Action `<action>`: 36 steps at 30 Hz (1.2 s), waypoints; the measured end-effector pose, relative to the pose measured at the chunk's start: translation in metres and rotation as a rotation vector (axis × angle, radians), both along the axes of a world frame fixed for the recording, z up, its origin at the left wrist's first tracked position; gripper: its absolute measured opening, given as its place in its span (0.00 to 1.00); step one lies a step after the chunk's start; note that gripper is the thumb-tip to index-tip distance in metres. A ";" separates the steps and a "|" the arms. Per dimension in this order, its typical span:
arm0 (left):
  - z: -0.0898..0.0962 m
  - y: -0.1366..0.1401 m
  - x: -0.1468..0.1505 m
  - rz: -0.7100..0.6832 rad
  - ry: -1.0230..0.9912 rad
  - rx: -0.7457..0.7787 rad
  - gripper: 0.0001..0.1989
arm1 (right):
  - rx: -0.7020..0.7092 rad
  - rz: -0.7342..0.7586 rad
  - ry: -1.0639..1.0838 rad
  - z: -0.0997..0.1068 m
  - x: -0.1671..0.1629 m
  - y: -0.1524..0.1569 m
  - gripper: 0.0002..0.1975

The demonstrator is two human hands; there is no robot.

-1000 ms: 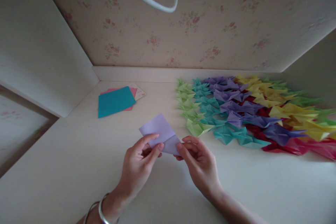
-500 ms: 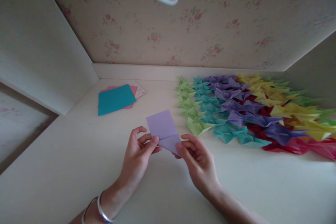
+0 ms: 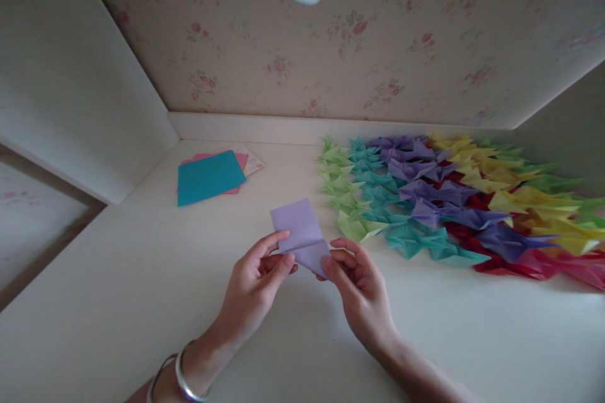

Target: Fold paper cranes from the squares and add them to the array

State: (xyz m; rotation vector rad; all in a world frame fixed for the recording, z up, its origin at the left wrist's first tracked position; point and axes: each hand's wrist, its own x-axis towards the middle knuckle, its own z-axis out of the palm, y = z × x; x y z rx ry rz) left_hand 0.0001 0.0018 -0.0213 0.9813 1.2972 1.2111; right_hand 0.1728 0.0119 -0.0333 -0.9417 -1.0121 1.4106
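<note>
Lilac paper (image 3: 301,227) pinched by L grip (image 3: 255,286) & R grip (image 3: 363,286), underside hidden, can't see.

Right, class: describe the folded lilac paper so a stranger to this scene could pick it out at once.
Start at the white desk, then find the left hand and right hand in mid-view. Both hold the folded lilac paper, a flat piece with straight edges, unlike the spiky purple paper shapes lying to the right.
</note>
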 end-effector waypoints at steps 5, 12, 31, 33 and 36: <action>0.001 0.003 0.003 0.008 -0.091 0.035 0.30 | 0.003 0.007 -0.010 0.001 0.000 0.001 0.11; 0.004 0.003 0.001 0.015 -0.095 -0.036 0.33 | 0.009 0.019 -0.060 0.001 0.000 0.000 0.13; 0.010 0.004 0.005 0.012 -0.172 -0.054 0.29 | -0.042 -0.050 -0.107 -0.002 0.000 0.002 0.10; 0.010 0.004 0.004 -0.057 -0.119 -0.066 0.14 | -0.042 -0.048 -0.120 -0.003 0.000 0.002 0.10; 0.009 0.004 0.003 -0.100 -0.035 -0.060 0.08 | -0.036 -0.033 -0.142 -0.003 0.002 0.001 0.10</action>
